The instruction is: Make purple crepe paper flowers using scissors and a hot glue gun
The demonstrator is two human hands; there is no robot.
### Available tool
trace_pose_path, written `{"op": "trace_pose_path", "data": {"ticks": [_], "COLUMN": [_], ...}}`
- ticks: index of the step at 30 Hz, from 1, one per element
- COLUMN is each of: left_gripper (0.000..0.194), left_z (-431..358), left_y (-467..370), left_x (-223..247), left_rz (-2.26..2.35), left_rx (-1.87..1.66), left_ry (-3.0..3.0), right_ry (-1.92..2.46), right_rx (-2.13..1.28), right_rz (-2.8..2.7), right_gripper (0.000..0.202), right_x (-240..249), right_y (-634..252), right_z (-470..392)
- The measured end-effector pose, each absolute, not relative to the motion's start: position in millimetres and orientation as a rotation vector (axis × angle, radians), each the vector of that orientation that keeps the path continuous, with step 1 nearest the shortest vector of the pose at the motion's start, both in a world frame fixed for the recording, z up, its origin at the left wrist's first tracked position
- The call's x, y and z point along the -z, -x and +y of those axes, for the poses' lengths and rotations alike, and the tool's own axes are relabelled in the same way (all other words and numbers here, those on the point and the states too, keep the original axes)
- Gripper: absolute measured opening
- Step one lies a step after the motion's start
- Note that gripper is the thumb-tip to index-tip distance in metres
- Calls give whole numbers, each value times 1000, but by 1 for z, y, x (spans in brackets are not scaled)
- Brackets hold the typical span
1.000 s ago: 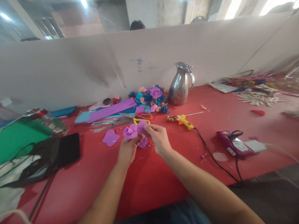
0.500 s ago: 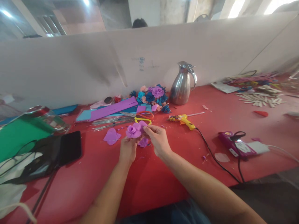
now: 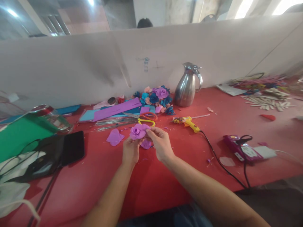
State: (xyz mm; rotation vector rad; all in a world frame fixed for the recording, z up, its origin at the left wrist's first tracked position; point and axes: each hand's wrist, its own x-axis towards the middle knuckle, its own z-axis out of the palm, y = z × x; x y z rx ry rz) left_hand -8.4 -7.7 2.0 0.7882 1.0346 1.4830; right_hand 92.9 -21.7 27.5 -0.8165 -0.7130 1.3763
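Note:
Over the red table a purple paper flower [image 3: 137, 131] with a coiled centre is held up between both hands. My left hand [image 3: 131, 149] pinches it from below, its fingertips partly hidden under the petals. At the flower's right side, my right hand [image 3: 161, 142] grips a purple petal [image 3: 146, 128] between thumb and fingers; the petal touches the flower. Beneath the hands lie more purple paper pieces [image 3: 146, 144]. Cut purple petals [image 3: 115, 137] rest to the left. Just beyond the flower are scissors [image 3: 139, 117] with red and yellow handles.
A yellow glue gun [image 3: 189, 122] lies right of the hands, its black cord running to a purple power strip [image 3: 241, 149]. Finished paper flowers [image 3: 158, 97] and a steel jug [image 3: 187, 86] stand behind. Left are a phone [image 3: 74, 148] and a glass jar [image 3: 52, 118].
The right-hand petal has come closer against the flower, its edge now overlapping it. The whole view has shifted slightly, so things appear a little farther right.

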Motion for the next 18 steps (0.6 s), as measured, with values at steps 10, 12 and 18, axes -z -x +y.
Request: {"op": "trace_pose_path", "data": {"ticks": [10,12,18], "left_gripper": [26,24,19], "left_z": [-5,-5,-6], "left_y": [14,13,12], "left_x": [8,9,9], "left_rz": [1081,1076,1022], "left_rx": [-1500,-1507,-1515], "left_ry": [-853,-852,-853], "right_ry": [832,838,851], "right_rx": [-1344,-1325,-1347], "right_rz": [-805,-820,-837], "right_gripper": [19,20,17], "right_x": [-29,-27,-23], "right_y": [-94,-94,-93], "right_z": [-24,-23,-19]}}
